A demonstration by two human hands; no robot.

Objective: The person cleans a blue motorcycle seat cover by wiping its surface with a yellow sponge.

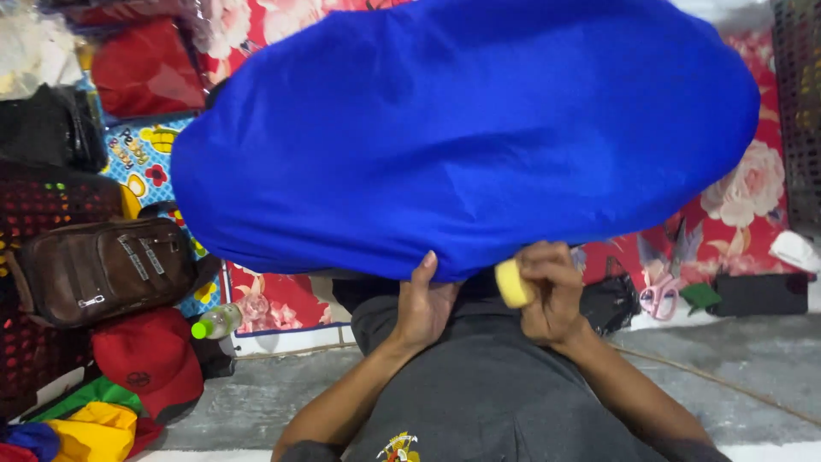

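Blue cloth: a big, smooth sheet of bright blue fabric (462,128) billows over most of our view, spread above our lap and the floral mat (744,205); its near edge hangs right at our hands.
Feel of the cloth: we judge it light, thin and limp, with a slight sheen that hints it may slide between the fingers; it will not hold any shape by itself.
Left hand: our left hand (423,304) is under the hem, palm up, thumb laid against the blue edge and fingers curled loosely, touching the fabric from below; we cannot tell whether it truly clamps the cloth.
Right hand: our right hand (552,291) is closed in a pinch around a small pale yellow roll (513,282), held just beside the hem.
Yellow roll: small, light and firm-looking, easy to keep in a fingertip pinch; what kind of roll it is we cannot tell.
Where to hold: we think the hem near our hands is the best grip, bunched between thumb and fingers, as a flat pinch may slip.
Around us: a brown bag (103,269), a red cap (150,355) and a clear bottle with a green cap (215,322) lie to the left; pink scissors (658,291) lie to the right on the mat.
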